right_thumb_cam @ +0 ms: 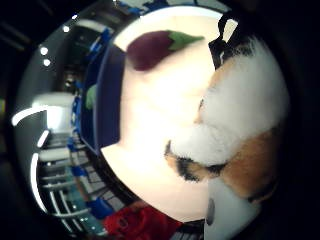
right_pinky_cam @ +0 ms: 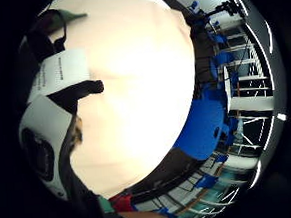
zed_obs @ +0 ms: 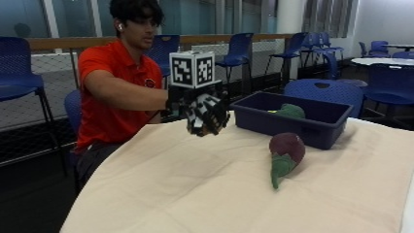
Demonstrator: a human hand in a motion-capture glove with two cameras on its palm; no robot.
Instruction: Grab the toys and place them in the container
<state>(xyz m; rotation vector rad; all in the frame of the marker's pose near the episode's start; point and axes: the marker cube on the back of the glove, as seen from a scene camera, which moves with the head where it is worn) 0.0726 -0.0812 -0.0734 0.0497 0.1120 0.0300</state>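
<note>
Outside view shows your gloved right hand raised above the cream-covered surface, fingers grasping a white-orange plush toy; the purple plush eggplant lies beside the dark blue plastic container.

Blue chairs along glass wall; cream-covered table; dark floor; possibly white tables far right.
</note>
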